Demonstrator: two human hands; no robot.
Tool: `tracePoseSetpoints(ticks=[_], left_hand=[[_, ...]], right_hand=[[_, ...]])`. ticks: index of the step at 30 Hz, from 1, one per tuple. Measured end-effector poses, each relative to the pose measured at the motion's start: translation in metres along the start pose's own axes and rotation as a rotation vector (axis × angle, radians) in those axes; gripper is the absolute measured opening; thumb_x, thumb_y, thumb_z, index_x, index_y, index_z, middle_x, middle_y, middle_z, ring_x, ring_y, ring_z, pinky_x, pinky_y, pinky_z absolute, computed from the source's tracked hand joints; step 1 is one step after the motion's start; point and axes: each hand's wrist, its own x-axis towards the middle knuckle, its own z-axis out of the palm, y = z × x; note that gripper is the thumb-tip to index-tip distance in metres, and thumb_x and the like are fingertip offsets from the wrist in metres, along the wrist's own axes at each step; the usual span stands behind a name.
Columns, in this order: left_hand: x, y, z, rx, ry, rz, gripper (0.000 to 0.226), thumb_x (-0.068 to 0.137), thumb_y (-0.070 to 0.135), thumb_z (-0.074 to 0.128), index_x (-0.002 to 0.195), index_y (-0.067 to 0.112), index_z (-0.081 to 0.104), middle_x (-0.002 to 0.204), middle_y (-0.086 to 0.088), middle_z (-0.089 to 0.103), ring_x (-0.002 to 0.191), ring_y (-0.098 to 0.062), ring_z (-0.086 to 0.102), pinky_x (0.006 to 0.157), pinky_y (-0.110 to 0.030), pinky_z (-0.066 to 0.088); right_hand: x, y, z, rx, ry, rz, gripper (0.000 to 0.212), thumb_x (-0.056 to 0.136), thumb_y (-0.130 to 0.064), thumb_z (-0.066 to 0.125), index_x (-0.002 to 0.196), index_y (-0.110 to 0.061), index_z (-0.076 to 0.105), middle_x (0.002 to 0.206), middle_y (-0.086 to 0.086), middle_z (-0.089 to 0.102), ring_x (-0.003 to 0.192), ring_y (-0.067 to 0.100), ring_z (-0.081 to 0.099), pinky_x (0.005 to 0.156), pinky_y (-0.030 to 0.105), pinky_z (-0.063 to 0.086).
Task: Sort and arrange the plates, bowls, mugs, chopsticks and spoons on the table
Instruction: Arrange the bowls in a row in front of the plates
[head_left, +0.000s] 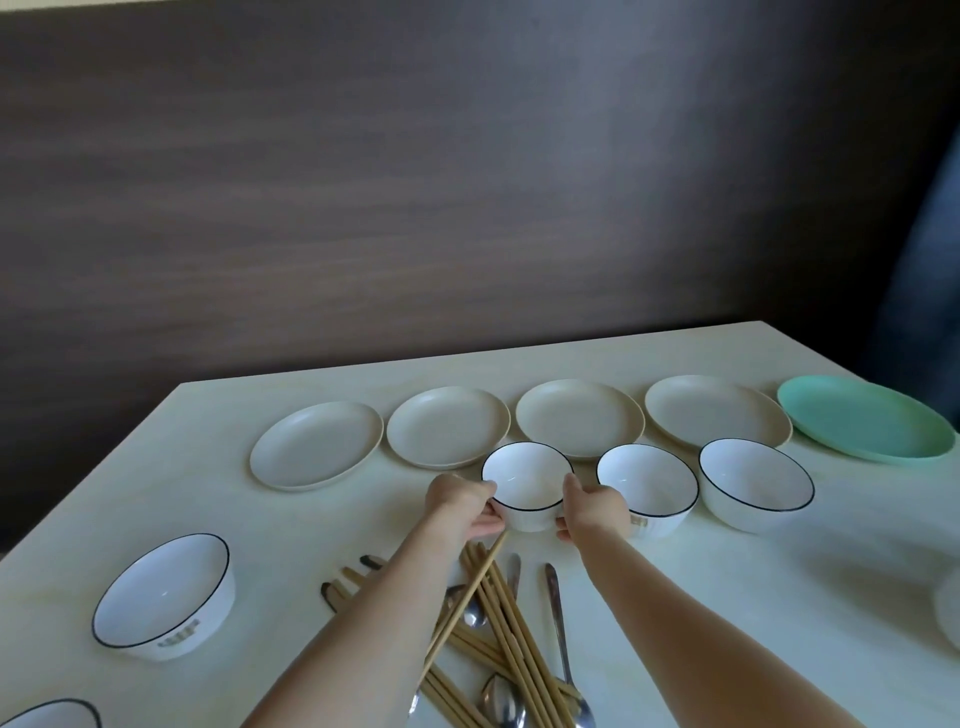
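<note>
Both hands grip one white bowl (527, 486), the left hand (465, 506) curled round its left side, the right hand (592, 514) round its right. It sits in front of four beige plates (447, 434), with two bowls (647, 486) and a green plate (865, 423) to its right. Chopsticks (498, 629) and spoons (563, 639) lie heaped between the forearms. Another bowl (163, 597) stands well apart, left.

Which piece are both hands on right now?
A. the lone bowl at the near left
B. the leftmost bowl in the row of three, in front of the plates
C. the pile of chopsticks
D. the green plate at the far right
B: the left hand and the right hand grip opposite sides of the leftmost bowl in the row of three; the green plate, the near-left bowl and the chopsticks lie untouched.
</note>
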Motion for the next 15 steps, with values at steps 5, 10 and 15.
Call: tracePoseSetpoints(ticks=[5, 10, 15], left_hand=[[-0.007, -0.003, 0.005, 0.062, -0.012, 0.013, 0.019, 0.086, 0.001, 0.064, 0.100, -0.007, 0.053, 0.066, -0.019, 0.061, 0.055, -0.025, 0.063, 0.048, -0.034, 0.055], [-0.016, -0.004, 0.007, 0.082, -0.002, 0.022, 0.030, 0.085, 0.001, 0.064, 0.112, -0.007, 0.053, 0.068, -0.019, 0.062, 0.056, -0.026, 0.064, 0.047, -0.034, 0.057], [-0.027, 0.003, -0.002, 0.087, 0.042, 0.051, 0.034, 0.085, 0.005, 0.066, 0.115, -0.009, 0.056, 0.079, -0.019, 0.063, 0.062, -0.026, 0.064, 0.055, -0.034, 0.056]], right_hand=[[-0.004, 0.001, -0.002, -0.008, 0.033, -0.005, 0.043, 0.094, -0.032, 0.042, 0.063, -0.006, 0.057, 0.084, 0.018, 0.070, 0.083, 0.037, 0.068, 0.083, 0.041, 0.055], [-0.010, -0.003, -0.006, -0.056, 0.038, -0.001, 0.036, 0.093, -0.029, 0.042, 0.072, -0.004, 0.059, 0.083, 0.014, 0.065, 0.086, 0.038, 0.068, 0.080, 0.036, 0.052], [-0.023, -0.009, -0.009, -0.128, 0.025, 0.009, 0.027, 0.092, -0.024, 0.040, 0.082, -0.004, 0.054, 0.087, 0.014, 0.065, 0.089, 0.037, 0.068, 0.078, 0.032, 0.051]])
